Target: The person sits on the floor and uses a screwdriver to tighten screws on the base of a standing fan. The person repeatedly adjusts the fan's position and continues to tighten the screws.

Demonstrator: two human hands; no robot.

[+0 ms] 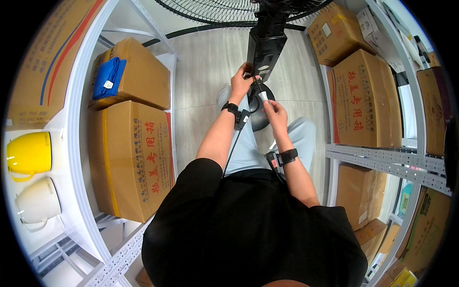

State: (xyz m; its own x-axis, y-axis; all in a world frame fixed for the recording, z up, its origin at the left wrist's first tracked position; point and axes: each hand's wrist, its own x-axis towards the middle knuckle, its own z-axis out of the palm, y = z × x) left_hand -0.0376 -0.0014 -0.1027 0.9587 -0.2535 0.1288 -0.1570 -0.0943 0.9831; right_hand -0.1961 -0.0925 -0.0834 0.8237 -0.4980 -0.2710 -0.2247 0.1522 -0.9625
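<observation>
A black pedestal fan stands in front of me, its column (pixel 268 45) running down to a round base (pixel 260 119) between my legs. Just below the wide black column housing, my left hand (pixel 241 82) is closed round a thin black cable, its fingertips against the fan. Slightly lower and to the right, my right hand (pixel 276 114) pinches a small white piece (pixel 263 96) whose exact kind I cannot make out. A dark thin strand runs from that piece up toward the left fingers. More black cable (pixel 255 104) loops beside the pole.
Metal shelving flanks me on both sides. Large cardboard boxes (pixel 131 158) fill the left shelf, with a folded blue cloth bag (pixel 109 78) on one. Yellow (pixel 29 152) and white (pixel 38 203) mugs stand at far left. More boxes (pixel 361 98) line the right. The fan's wire guard (pixel 210 12) spans the top.
</observation>
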